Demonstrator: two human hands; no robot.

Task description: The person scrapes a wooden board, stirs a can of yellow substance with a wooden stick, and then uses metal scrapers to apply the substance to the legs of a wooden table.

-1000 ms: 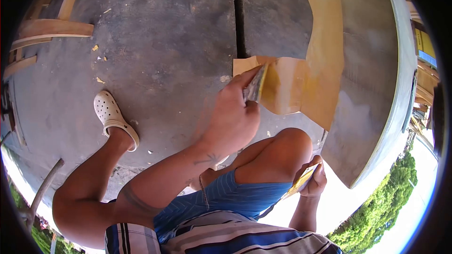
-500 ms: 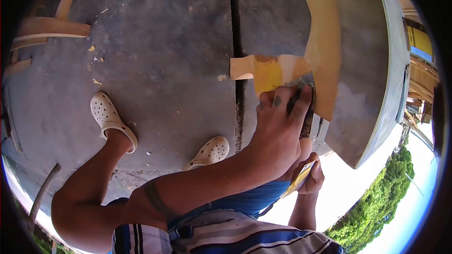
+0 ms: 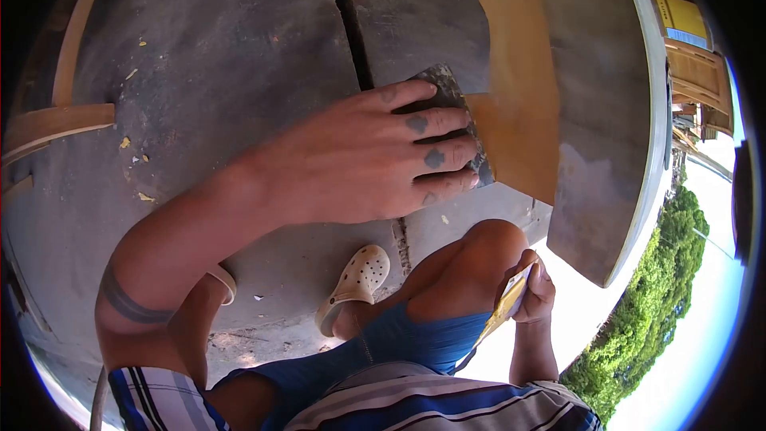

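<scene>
My left hand (image 3: 359, 152) reaches across from the left, palm down. Its fingers are bent over a dark, speckled flat scraper-like piece (image 3: 441, 80), whose exact kind I cannot make out. That piece lies beside a curved tan wooden panel (image 3: 523, 104); the hand covers most of the wooden part joined to the panel's left side. Low on the right, my right hand (image 3: 536, 294) grips a thin flat piece with a yellow face (image 3: 507, 303), tilted and seen nearly edge-on.
Beneath lies a grey floor (image 3: 239, 56) with a dark gap (image 3: 351, 24) and small yellowish scraps. Curved wooden pieces (image 3: 72, 124) are at the left. A large grey board (image 3: 598, 104) stands right of the panel. My clog (image 3: 363, 271) rests below my left hand.
My left hand has swung to the left and turned, its fingers now pointing right, carrying the dark piece. The wooden part with the yellow patch is now mostly covered. My right hand stays nearly still.
</scene>
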